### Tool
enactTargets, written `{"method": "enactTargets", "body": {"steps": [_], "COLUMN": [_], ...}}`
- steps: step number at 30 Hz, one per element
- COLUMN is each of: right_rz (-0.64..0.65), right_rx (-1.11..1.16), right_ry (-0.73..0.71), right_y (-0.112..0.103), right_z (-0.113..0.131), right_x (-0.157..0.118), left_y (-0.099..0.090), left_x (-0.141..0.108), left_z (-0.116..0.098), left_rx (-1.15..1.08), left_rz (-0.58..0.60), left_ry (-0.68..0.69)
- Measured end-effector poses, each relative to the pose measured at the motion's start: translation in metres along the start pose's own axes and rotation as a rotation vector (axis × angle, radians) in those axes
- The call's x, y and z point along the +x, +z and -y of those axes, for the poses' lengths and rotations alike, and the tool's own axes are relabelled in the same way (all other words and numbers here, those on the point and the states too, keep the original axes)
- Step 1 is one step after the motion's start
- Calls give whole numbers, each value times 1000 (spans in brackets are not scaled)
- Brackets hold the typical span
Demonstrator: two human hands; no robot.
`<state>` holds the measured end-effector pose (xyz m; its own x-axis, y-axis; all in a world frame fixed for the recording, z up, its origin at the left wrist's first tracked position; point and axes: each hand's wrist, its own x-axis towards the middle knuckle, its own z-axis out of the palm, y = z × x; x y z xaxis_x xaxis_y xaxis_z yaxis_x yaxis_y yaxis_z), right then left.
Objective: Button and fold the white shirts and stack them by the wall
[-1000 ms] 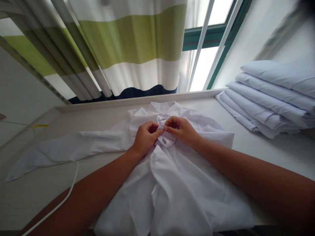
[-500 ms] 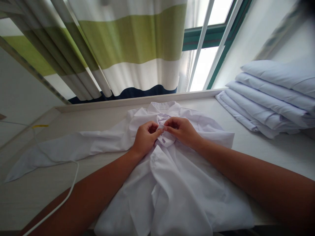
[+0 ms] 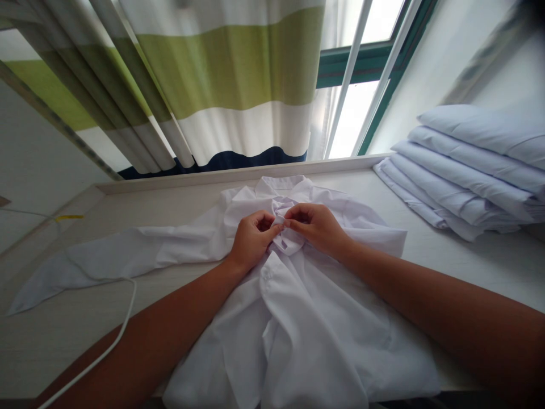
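A white long-sleeved shirt lies front up on the pale table, its collar at the far side and one sleeve stretched out to the left. My left hand pinches the front edge of the shirt below the collar. Opposite it, my right hand pinches the same bit of cloth, the fingertips of both hands meeting. Whether a button is between the fingers cannot be made out. Lower down, the front hangs apart, and a small button shows near its edge.
A stack of folded white garments stands at the right on the table. A white cable runs across the left sleeve and over my left forearm. Behind the table's raised back edge hang striped curtains beside a barred window.
Almost nothing differs. Both hands keep their pinch on the shirt front at the same spot, with at most a tiny shift of the fingers.
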<state>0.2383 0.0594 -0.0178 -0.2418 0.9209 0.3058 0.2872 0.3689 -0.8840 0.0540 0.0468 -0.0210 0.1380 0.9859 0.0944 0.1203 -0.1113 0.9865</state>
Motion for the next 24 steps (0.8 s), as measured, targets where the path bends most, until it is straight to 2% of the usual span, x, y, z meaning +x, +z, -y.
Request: {"method": "enactTargets", "body": {"steps": [13,24], "right_rz": [6,16], "right_rx": [-15,-66], "right_ry": [6,3], "right_y": [0,0], "right_z": [3,4], "right_x": [-1,-2], "left_y": [0,0], "left_x": [-1,-2], "left_z": [-2,-4], "left_rx": [24,151], "left_rz": [-8,-5], "left_ry": [12,110]}}
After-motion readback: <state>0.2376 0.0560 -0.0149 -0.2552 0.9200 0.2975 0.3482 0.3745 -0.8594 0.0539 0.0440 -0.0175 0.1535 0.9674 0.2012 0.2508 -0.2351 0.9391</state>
